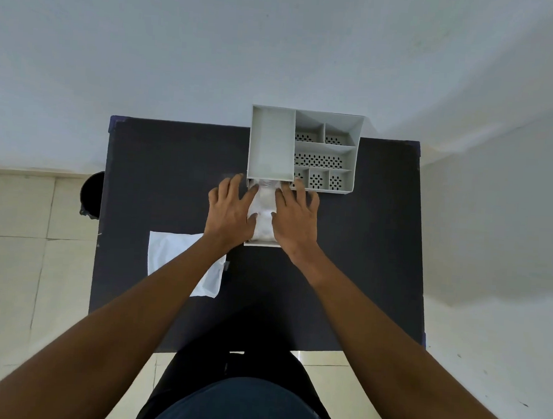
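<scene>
**Stuffing drawer – pkt being pressed flat**

Pressing white packet [264, 205] into pulled-out drawer [261, 243], near side of organiser [324, 147], w/ left hand [231, 209] & right hand [296, 215], both flat, fingers spread. Next, prob.: lift off, slide drawer shut w/o snagging pkt.

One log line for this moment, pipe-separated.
left hand, right hand: pressing white packet | white packet: in open drawer of grey organizer | spare packet: on table
</scene>
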